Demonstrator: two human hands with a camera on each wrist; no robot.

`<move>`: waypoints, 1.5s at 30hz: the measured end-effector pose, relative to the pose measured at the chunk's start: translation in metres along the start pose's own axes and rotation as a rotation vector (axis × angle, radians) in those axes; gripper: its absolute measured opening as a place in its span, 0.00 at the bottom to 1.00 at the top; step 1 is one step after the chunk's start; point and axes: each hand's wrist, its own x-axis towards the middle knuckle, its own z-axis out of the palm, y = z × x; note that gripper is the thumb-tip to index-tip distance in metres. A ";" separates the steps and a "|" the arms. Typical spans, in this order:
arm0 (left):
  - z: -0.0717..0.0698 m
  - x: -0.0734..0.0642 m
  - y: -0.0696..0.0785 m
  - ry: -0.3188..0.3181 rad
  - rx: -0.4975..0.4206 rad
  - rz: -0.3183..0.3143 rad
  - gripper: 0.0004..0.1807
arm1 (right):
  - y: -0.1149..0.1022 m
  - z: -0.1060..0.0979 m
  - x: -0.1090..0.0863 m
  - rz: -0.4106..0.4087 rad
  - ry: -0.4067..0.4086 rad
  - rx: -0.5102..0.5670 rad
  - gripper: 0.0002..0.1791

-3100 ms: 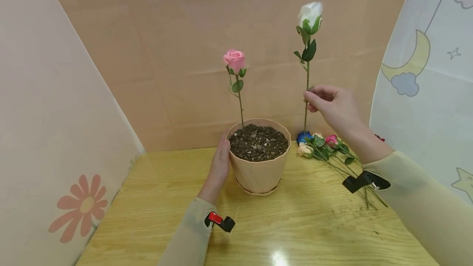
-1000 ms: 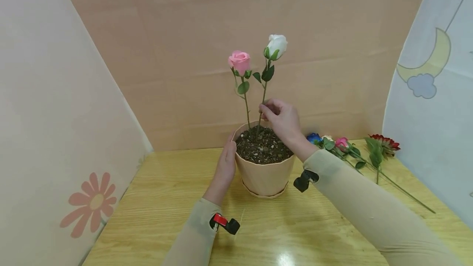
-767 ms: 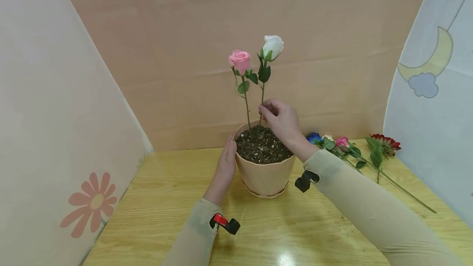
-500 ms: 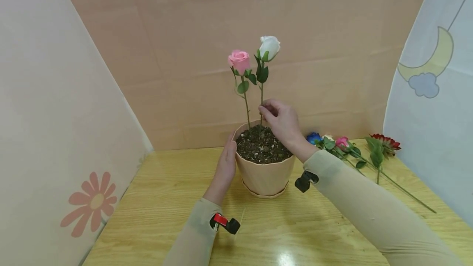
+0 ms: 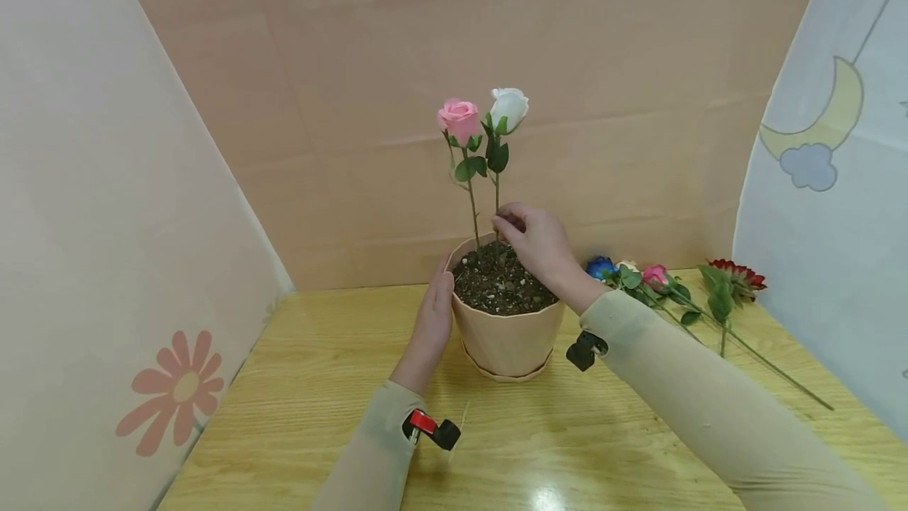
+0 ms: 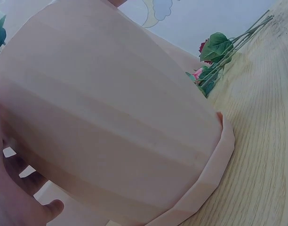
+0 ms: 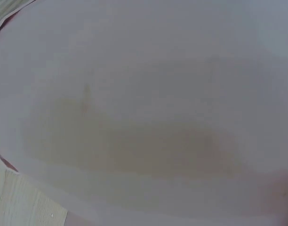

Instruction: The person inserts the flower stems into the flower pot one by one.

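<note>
A peach flowerpot (image 5: 507,341) filled with dark soil (image 5: 502,290) stands on its saucer. My left hand (image 5: 433,318) rests along the pot's left side, fingers straight against the wall; the left wrist view shows that hand (image 6: 17,193) beside the pot wall (image 6: 111,108). With thumb and fingertips, my right hand (image 5: 541,247) pinches the stem of a white rose (image 5: 508,110), whose lower end goes down into the soil. A pink rose (image 5: 461,121) stands upright in the soil just left of it. The pot's wall (image 7: 148,84) fills most of the right wrist view.
Right of the pot lie several loose flowers on the wooden table (image 5: 340,361): a blue one (image 5: 600,268), a deep pink rose (image 5: 656,277) and a dark red flower (image 5: 738,278). A peach cloth (image 5: 369,117) hangs behind, with printed cloths on both sides.
My right hand has brought the white rose left from above the loose flowers to the pot, straightened it and lowered it into the soil. My left hand stays against the pot.
</note>
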 end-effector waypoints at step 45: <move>0.006 0.002 0.003 -0.007 -0.004 -0.014 0.28 | 0.005 -0.002 0.001 0.021 -0.065 -0.064 0.09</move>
